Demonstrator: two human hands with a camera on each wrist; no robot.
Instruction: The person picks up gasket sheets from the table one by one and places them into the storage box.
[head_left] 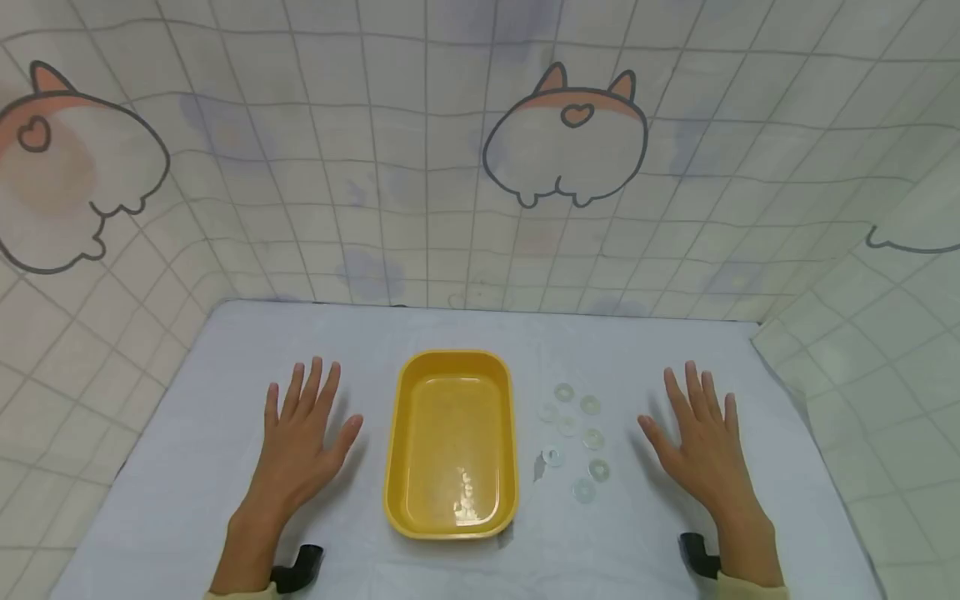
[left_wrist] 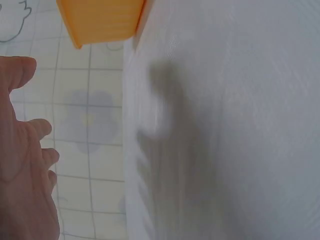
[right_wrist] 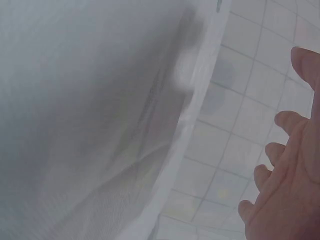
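Note:
A yellow rectangular tray [head_left: 452, 534] with nothing in it lies in the middle of the white table. To its right are scattered several small translucent rings [head_left: 599, 470], flat like washers, in pale green and clear tones. My left hand [head_left: 303, 442] hovers left of the tray, fingers spread and holding nothing. On the far side of the rings, my right hand [head_left: 703, 450] is held palm down with its fingers straight. Both hands cast shadows on the cloth. In the left wrist view the tray's side [left_wrist: 102, 22] shows at the top, beyond the thumb.
A white cloth [head_left: 337, 533] covers the table. Behind and at both sides hangs a grid-patterned curtain [head_left: 375, 167] with corgi drawings. A black strap piece [head_left: 300, 568] sits at the left wrist, and another black piece [head_left: 697, 557] at the right wrist.

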